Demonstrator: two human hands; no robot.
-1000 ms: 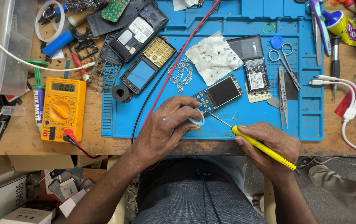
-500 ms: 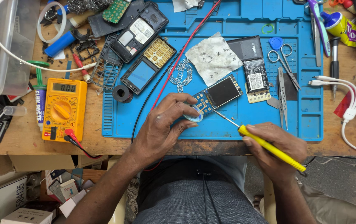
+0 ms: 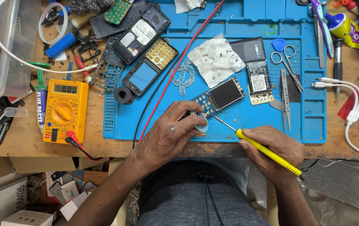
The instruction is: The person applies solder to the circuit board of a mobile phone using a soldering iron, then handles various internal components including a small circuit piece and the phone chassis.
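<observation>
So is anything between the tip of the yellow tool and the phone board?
Nothing visible. The yellow tool in the right hand reaches the phone board over bare blue mat; the left hand is beside the tip, not across it.

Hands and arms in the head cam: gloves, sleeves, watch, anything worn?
Nothing worn. Left hand and right hand are bare: no gloves, and no rings or watch visible. Both forearms are uncovered as far as the frame shows, no sleeve cuffs in view. No cables or markings on them.
</observation>
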